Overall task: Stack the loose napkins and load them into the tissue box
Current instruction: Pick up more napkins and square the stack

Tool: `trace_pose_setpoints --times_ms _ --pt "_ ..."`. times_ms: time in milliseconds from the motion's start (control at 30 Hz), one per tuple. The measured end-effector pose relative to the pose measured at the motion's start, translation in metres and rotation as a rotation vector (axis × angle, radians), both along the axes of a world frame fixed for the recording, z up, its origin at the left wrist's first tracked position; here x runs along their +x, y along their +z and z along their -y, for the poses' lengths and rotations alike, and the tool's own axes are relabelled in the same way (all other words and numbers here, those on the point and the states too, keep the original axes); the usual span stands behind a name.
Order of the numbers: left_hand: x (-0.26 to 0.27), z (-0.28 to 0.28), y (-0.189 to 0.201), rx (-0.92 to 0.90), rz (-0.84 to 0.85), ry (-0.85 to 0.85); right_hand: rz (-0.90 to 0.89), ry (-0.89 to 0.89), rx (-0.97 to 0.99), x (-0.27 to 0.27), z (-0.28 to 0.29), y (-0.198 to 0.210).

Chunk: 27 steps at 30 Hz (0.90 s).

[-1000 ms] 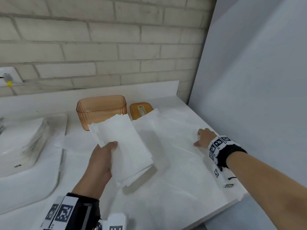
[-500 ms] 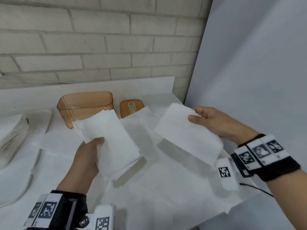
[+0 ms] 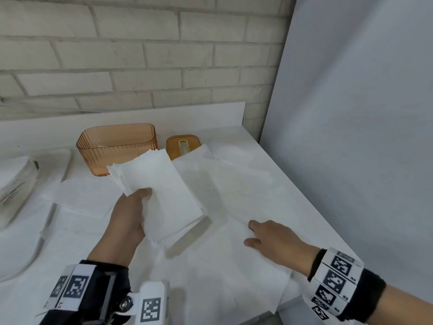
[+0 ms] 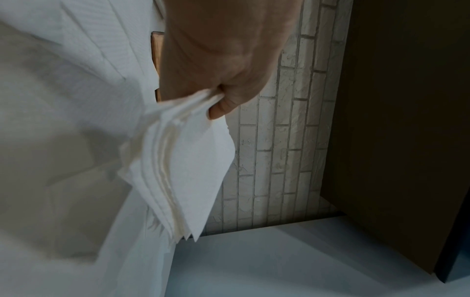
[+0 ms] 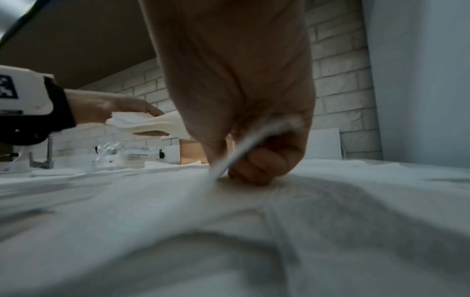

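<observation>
Napkin stack [image 3: 161, 195]: held above the counter, in front of the tissue box.
Left hand [image 3: 127, 216]: thumb on top, fingers beneath, gripping the stack.
Right hand [image 3: 274, 240]: low on the counter, pinching the edge of a loose napkin [image 5: 239, 152].
Tissue box [image 3: 117, 146]: amber, open-topped, by the brick wall.
Lid [image 3: 182, 145]: just right of the box.

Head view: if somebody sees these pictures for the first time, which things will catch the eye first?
First, the thick napkin stack that the left hand holds above the counter, in the middle. Behind it stands the open orange tissue box by the brick wall, its slotted lid lying to its right. The right hand is low on the right, pinching up the edge of a loose napkin.
</observation>
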State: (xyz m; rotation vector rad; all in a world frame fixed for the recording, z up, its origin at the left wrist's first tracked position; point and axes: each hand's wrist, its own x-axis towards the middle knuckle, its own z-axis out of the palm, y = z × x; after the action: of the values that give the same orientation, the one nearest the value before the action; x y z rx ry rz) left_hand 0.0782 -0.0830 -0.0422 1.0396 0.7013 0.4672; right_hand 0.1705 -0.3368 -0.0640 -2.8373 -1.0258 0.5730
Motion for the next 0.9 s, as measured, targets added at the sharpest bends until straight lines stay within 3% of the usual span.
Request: trace_pose_setpoints --times_ms 133,300,433,567,700,900 --pt "0.0 0.005 -0.002 -0.011 -0.015 -0.003 0.039 0.007 0.078 0.003 -0.002 0.0" --pt "0.0 0.009 -0.004 -0.005 -0.021 -0.012 -0.095 -0.017 0.021 0.012 -0.01 -0.002" --pt "-0.001 0.007 -0.007 0.0 -0.035 -0.002 -0.186 -0.003 0.123 0.022 -0.011 0.015" --pt "-0.002 0.008 -0.01 0.005 -0.054 0.038 -0.184 -0.056 0.494 0.042 -0.016 0.079" --pt "0.011 0.027 -0.006 0.004 -0.034 -0.036 -0.462 -0.123 1.024 0.05 -0.049 0.117" --pt "0.03 0.048 0.024 -0.104 0.22 -0.019 -0.317 -0.056 0.899 0.04 -0.115 0.077"
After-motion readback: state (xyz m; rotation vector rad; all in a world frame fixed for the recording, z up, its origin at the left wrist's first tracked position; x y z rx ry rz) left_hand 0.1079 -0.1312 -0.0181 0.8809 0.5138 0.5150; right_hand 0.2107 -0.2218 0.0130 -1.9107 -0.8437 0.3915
